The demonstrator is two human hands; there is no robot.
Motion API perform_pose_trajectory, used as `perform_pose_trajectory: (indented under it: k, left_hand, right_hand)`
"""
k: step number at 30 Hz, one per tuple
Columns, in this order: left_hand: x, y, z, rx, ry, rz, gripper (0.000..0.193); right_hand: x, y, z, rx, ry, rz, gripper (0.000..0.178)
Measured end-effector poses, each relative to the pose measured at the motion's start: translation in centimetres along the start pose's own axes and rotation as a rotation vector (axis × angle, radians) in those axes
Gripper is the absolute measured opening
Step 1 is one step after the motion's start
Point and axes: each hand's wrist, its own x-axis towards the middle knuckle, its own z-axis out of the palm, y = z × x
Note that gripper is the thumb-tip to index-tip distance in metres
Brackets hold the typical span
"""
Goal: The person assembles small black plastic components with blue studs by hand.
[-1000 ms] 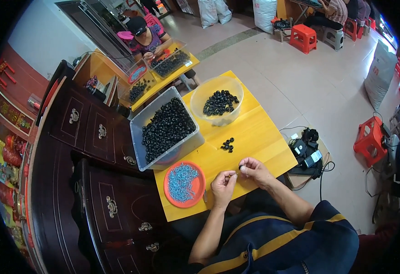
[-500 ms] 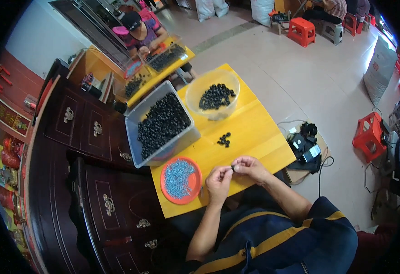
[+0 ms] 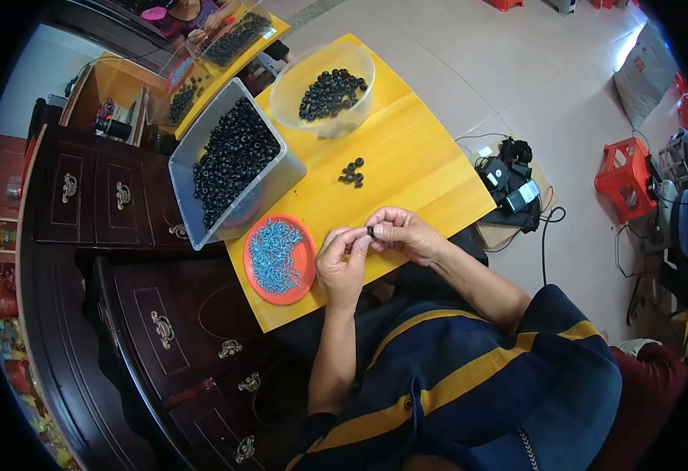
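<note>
In front of my body, over the near edge of the yellow table [image 3: 430, 169], my two hands meet at a small black round part [image 3: 370, 231]. My right hand [image 3: 405, 235] is closed, pinching it between thumb and fingers. The closed fingertips of my left hand [image 3: 342, 264] press on the same part from the other side; anything tiny between them is hidden. Close beside my left hand lies an orange-red plate [image 3: 304, 271] with many small blue screw-like pins [image 3: 275, 255]. A loose cluster of black ring-shaped parts [image 3: 352, 174] lies on the table beyond my hands.
A clear bin [image 3: 297, 174] heaped with black rings stands at left, beside a round translucent tub [image 3: 281, 94] holding more. Dark wooden drawers [image 3: 144, 306] border the table's left. Across from me a person [image 3: 191, 20] works at another table. Cables and black devices [image 3: 512, 184] lie at right.
The view has tipped downward, so the table and its containers sit higher and further left. My hands stay together at the black part, with the left fingers slightly shifted.
</note>
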Motion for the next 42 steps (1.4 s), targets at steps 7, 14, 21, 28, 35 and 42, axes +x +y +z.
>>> perform_pose_trajectory:
  k: [7, 14, 21, 28, 35, 42]
  left_hand:
    - [0.4, 1.3, -0.3, 0.266, -0.025, 0.157, 0.016]
    - [0.7, 1.3, -0.8, 0.199, -0.106, 0.110, 0.019]
    - [0.6, 0.9, -1.5, -0.481, -0.360, -0.377, 0.026]
    - [1.2, 0.6, -0.7, -0.353, -0.367, -0.322, 0.024]
    - [5.0, -3.2, 0.9, -0.001, -0.115, -0.231, 0.019]
    - [7.8, -5.3, 2.3, 0.549, -0.132, 0.176, 0.017]
  right_hand:
    - [0.7, 0.7, -0.4, 0.056, -0.039, 0.000, 0.018]
    - [0.8, 0.5, -0.8, 0.036, -0.047, 0.042, 0.017]
    - [0.2, -0.6, -1.3, -0.025, -0.221, 0.181, 0.014]
    - [0.1, -1.5, -1.1, 0.148, -0.247, 0.188, 0.016]
    - [0.1, -1.2, -1.8, 0.285, -0.183, 0.136, 0.024]
    - [0.3, -1.1, -2.9, 0.331, -0.177, 0.118, 0.025]
